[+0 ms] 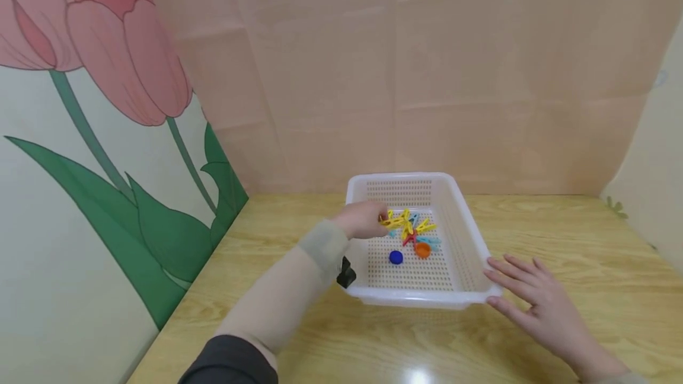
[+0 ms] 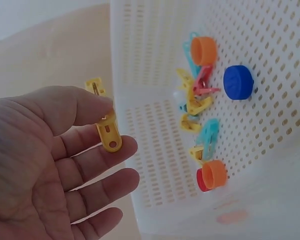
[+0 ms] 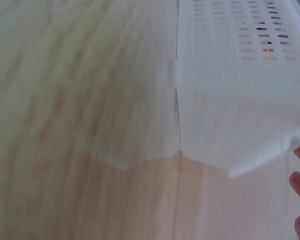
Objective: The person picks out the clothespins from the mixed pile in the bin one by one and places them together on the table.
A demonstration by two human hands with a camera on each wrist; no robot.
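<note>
Nearest, the right hand (image 1: pixel 539 295) lies back up, fingers straight and spread, touching but not grasping the near right corner of the basket (image 1: pixel 411 297), where 1 blue cap (image 1: pixel 396 258) sits toward the near side. Farther in, the left hand (image 1: pixel 365 220), closer to the pile than the right, reaches over the left wall and pinches 1 yellow clip (image 2: pixel 110 136) between thumb and index finger, its long axis crossing that finger. The loose clips (image 2: pixel 196 105) lie inside the basket, just right of those fingertips.

Indoors, exact kind unclear, tulip mural (image 1: pixel 128 52), wood-grain surface (image 1: pixel 544 224)
</note>
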